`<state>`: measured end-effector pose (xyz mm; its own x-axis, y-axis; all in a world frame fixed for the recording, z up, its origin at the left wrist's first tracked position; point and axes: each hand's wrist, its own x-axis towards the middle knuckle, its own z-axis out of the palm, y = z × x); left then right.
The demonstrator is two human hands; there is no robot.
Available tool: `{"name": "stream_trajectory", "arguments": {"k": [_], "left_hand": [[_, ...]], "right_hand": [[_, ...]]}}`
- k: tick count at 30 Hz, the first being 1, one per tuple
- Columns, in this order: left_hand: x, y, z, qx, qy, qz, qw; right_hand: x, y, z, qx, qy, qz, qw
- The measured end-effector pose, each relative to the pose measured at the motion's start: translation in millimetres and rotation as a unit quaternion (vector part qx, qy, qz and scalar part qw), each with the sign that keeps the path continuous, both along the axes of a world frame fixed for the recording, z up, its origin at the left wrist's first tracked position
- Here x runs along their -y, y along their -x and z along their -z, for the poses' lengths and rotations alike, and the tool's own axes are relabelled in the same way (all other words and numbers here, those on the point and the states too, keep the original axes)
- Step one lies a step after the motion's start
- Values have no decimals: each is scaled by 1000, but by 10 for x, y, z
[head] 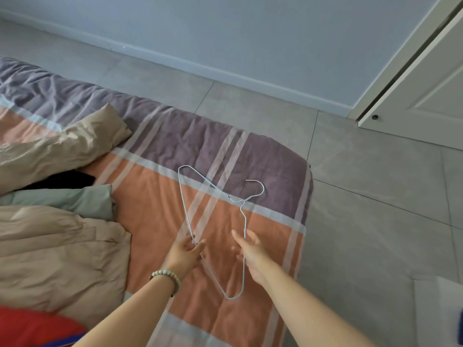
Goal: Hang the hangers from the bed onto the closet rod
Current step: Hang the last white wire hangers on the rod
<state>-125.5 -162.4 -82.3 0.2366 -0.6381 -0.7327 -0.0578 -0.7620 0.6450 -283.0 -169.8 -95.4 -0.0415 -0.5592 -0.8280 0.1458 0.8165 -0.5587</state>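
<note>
Head view. A thin, pale wire hanger (245, 226) lies flat near the bed's (160, 196) foot, its hook toward 2 o'clock. The left hand (186, 251), wearing a bead bracelet (167, 275), pinches one wire arm. The right hand (250, 249) reaches the other arm, fingers extended; its grasp cannot be told. Striped orange-and-purple woven cover; crumpled beige bedding (50, 246) at 9 o'clock. Grey floor tiles (363, 171); a white panelled door (426, 91) at 2 o'clock.

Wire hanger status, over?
Left hand on wire hanger, long bar, grip unclear. Right hand open over its other side. Hanger flat on bedspread. Nothing lies on it.
</note>
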Motion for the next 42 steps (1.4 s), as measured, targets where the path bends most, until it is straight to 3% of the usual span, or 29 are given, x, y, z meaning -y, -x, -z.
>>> {"name": "stream_trajectory", "arguments": {"k": [9, 14, 20, 24, 30, 38, 42], "left_hand": [[466, 586, -1116, -96, 130, 43, 986], [925, 1365, -2308, -170, 224, 108, 954], [1152, 2512, -4016, -238, 286, 246, 895], [940, 3092, -5228, -318, 233, 396, 829], [483, 3754, -6550, -375, 199, 533, 731], [-345, 4184, -7699, -368, 223, 689, 584], [-795, 4440, -7965, -346, 293, 727, 516]], "right_hand": [[284, 719, -1140, 50, 92, 100, 989], [448, 1520, -2543, 46, 202, 151, 967], [205, 2640, -4575, -52, 354, 129, 925], [-251, 3168, -5803, -101, 434, 125, 887], [-997, 3479, -7141, -201, 522, 121, 820], [-1902, 3636, -8214, -372, 595, 214, 679], [-2447, 3821, -8449, -428, 602, 265, 619]]}}
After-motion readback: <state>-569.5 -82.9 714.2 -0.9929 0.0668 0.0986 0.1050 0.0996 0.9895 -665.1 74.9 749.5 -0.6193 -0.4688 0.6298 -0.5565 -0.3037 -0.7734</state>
